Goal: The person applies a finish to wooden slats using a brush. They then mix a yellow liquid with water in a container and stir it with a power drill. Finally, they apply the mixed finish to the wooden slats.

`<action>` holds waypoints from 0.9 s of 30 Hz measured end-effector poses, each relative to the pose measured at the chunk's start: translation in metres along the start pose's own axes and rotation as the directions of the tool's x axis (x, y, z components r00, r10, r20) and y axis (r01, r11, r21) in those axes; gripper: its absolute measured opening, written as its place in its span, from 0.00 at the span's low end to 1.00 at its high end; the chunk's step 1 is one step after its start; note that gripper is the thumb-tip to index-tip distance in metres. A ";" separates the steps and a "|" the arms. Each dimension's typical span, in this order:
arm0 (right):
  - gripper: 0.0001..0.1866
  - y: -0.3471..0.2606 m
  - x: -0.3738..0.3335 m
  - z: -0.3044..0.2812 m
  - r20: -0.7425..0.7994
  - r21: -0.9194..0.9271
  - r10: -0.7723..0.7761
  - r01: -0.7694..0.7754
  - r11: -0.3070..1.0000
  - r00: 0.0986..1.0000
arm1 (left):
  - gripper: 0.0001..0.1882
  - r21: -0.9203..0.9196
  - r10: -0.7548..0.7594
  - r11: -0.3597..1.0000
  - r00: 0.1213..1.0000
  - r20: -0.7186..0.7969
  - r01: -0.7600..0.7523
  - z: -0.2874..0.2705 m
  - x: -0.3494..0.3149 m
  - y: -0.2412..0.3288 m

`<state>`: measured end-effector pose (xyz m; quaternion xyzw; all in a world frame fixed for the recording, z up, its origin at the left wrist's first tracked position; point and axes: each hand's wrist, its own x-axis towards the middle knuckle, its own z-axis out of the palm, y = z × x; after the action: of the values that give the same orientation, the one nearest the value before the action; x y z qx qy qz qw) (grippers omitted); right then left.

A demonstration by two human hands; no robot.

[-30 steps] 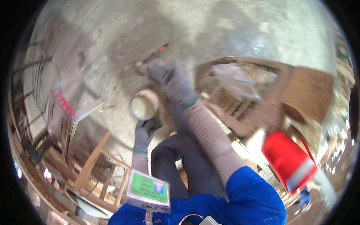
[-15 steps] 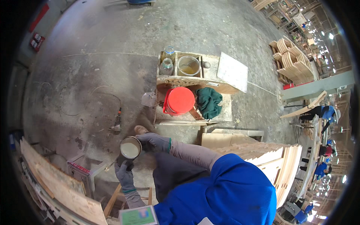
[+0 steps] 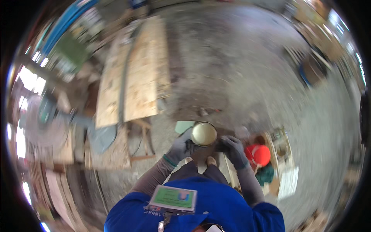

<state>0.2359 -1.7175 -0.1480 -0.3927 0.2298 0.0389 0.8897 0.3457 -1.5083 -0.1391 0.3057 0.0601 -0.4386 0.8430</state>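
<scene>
A round can [image 3: 203, 134] with a dark rim and pale cream contents is held in front of me. My left hand [image 3: 181, 147], in a grey glove, grips its left side. On the other side my right hand [image 3: 233, 150], also gloved, is raised close to the rim with its fingers curled together. A narrow gap seems to part these fingers from the can. Anything inside them is hidden. A pale green flat piece [image 3: 184, 127] shows beside the can's left edge, farther down.
Boards [image 3: 145, 77] lie on a stand ahead left, near a grey machine [image 3: 102, 135]. At right, a wooden box [image 3: 284, 149] with jars stands by a red-lidded bucket [image 3: 258, 154] and green cloth [image 3: 265, 174]. A dark round bin [image 3: 312, 70] stands far right.
My view has swung left; the box and bucket now sit at my right, the boards ahead left. My right hand, earlier on the can, has come off it; my left hand keeps hold.
</scene>
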 end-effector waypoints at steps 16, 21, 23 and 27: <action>0.10 0.001 0.026 0.023 0.059 -0.449 0.357 -0.295 0.843 0.932 | 0.26 -0.355 0.595 0.606 0.702 -0.392 -0.712 -0.020 -0.197 -0.051; 0.12 0.058 0.042 0.097 0.257 -0.591 0.513 -0.287 0.754 0.819 | 0.25 -0.285 0.664 0.416 0.503 -0.553 -0.863 -0.047 -0.269 -0.061; 0.13 0.085 0.053 0.127 0.392 -0.628 0.555 -0.228 0.744 0.734 | 0.25 -0.282 0.698 0.327 0.432 -0.572 -0.902 -0.067 -0.300 -0.064; 0.12 0.156 0.056 0.207 0.473 -0.685 0.623 -0.185 0.705 0.623 | 0.24 -0.190 0.726 0.200 0.276 -0.630 -0.961 -0.103 -0.377 -0.059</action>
<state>0.3251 -1.4676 -0.1572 -0.5328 -0.0464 0.4567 0.7110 0.0880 -1.2098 -0.1104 0.1138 0.1712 0.2294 0.9514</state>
